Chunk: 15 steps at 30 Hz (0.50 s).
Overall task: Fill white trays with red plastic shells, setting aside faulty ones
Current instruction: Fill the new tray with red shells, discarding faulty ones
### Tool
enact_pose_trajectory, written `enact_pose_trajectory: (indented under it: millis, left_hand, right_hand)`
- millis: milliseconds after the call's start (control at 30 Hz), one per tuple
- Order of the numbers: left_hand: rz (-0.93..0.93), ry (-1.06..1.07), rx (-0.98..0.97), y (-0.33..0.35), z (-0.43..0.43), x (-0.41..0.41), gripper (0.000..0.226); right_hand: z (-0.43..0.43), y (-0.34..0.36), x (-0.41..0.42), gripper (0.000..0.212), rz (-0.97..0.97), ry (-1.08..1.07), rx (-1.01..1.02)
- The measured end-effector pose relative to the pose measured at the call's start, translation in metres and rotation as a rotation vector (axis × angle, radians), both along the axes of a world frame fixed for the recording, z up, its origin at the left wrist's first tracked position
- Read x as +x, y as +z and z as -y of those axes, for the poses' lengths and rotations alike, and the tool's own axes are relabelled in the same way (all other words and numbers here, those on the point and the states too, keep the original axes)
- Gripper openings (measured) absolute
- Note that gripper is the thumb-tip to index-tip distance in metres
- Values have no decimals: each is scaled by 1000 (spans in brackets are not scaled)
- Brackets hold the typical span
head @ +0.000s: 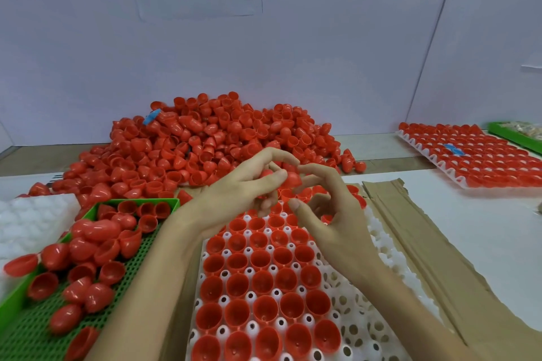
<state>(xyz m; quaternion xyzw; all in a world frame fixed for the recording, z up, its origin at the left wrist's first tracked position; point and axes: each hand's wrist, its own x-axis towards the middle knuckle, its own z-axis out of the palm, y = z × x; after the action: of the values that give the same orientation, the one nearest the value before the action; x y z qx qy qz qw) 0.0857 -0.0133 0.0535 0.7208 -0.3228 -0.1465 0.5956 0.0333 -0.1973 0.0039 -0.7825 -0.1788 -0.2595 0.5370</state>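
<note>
A white tray (378,290) lies in front of me with several red shells (264,284) seated open side up in its left columns; its right columns are bare holes. My left hand (234,199) and my right hand (331,214) meet above the tray's far end. A red shell (291,180) sits between their fingertips, pinched by my left thumb and fingers, with my right fingers curled onto it from the other side. A second shell (267,173) shows inside my left fingers. A large heap of loose red shells (205,143) lies behind the hands.
A green perforated tray (137,258) at the left holds several red shells. A stack of white trays (26,220) stands at the far left. A filled white tray (481,158) sits at the right back, a green tray (516,138) behind it. Cardboard (425,243) lies under the front tray.
</note>
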Motion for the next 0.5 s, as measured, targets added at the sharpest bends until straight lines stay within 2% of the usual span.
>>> enact_pose_trajectory:
  millis: [200, 500]
  left_hand:
    - [23, 45, -71, -15, -5, -5, 29]
    - [-21, 26, -197, -23, -10, -10, 41]
  right_hand:
    - [3, 1, 2, 18, 31, -73, -22]
    - [2, 4, -1, 9, 23, -56, -41]
